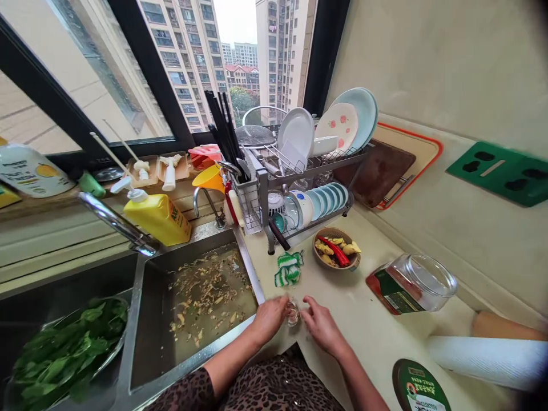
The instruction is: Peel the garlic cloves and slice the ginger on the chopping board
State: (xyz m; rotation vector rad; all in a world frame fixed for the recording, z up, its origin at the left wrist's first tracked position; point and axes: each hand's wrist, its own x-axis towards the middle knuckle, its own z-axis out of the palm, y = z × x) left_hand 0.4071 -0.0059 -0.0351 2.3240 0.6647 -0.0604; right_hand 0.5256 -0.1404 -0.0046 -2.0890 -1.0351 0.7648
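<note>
A small clear, glass-like object [293, 314] with something pale and reddish inside stands at the counter's front edge; its exact kind is hard to make out. My left hand [271, 317] is closed against its left side, fingertips slightly blurred. On the other side, my right hand [323, 326] has its thumb and fingers apart, close to the object and holding nothing that shows. Just behind lies a green and white striped cloth [288, 268]. Further right sits a bowl [337, 266] with ginger pieces and a red chili [334, 251].
Left is a sink basin [250, 268] with murky water and floating scraps, beside leafy greens [72, 348]. A dish rack [308, 171] stands behind. On the right are an open clear jar [411, 283], a green lid [420, 385] and a paper towel roll [492, 359].
</note>
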